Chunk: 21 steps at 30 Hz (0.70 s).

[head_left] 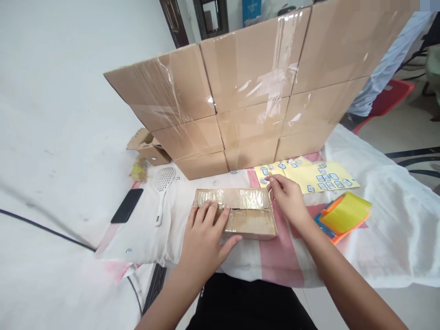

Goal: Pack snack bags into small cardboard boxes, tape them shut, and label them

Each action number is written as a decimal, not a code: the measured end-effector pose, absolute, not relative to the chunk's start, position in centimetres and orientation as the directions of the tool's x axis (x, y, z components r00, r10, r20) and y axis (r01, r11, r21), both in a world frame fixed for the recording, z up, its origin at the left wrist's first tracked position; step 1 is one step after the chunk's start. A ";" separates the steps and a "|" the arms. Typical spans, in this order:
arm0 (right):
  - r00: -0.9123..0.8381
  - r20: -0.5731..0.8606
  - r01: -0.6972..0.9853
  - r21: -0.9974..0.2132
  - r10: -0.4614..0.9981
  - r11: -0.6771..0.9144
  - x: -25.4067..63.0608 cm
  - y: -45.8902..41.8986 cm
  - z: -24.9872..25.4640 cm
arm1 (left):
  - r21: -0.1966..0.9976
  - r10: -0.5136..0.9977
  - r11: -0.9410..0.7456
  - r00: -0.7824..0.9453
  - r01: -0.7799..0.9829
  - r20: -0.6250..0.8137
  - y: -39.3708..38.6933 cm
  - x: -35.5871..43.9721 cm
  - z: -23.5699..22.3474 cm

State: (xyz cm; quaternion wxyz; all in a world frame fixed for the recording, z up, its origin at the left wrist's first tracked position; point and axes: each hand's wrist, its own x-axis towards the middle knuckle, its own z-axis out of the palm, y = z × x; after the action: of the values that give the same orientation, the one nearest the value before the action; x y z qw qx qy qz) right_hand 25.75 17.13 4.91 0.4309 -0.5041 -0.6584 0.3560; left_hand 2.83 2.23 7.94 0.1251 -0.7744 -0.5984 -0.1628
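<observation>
Cardboard box (249,222) is steadied, it seems, by the spread left hand (208,231); at its right end, the right hand (287,197) is pinched, on what cannot be told.

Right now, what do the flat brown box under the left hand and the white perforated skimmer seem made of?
Flat brown box: probably cardboard, from its plain brown faces, with glossy tape catching light. White perforated skimmer: likely smooth plastic, judging by its even colour.
</observation>
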 end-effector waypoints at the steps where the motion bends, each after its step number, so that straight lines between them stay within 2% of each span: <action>1: -0.178 0.204 0.453 -0.852 0.963 0.264 25.6 18.1 5.5 | 0.002 0.889 -0.247 0.226 0.969 0.399 2.3 2.8 7.9; 4: -0.354 0.070 0.737 -0.593 0.933 0.324 24.9 21.3 7.0 | 0.009 0.892 -0.240 0.217 0.971 0.396 2.2 2.8 7.8; 7: -0.415 -0.075 0.836 -0.425 0.907 0.348 23.9 23.8 7.1 | 0.027 0.888 -0.243 0.211 0.970 0.409 2.1 2.8 7.7; 14: -0.560 -0.173 0.816 -0.286 0.810 0.502 22.5 24.4 5.2 | 0.028 0.885 -0.240 0.207 0.970 0.417 2.4 2.4 7.9; 19: -0.469 -0.151 0.877 -0.202 0.870 0.437 24.5 21.0 7.7 | 0.032 0.907 -0.238 0.211 0.971 0.365 2.5 2.5 9.3; 21: -0.386 -0.061 0.905 -0.221 0.921 0.364 27.5 17.8 8.7 | 0.027 0.919 -0.213 0.191 0.977 0.344 2.4 2.7 9.8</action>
State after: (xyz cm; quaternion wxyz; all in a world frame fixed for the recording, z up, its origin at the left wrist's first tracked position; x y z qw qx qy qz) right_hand 27.47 17.81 8.68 0.0365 -0.5530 -0.8251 0.1095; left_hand 2.69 2.43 9.77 0.0991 -0.7653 -0.6194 -0.1442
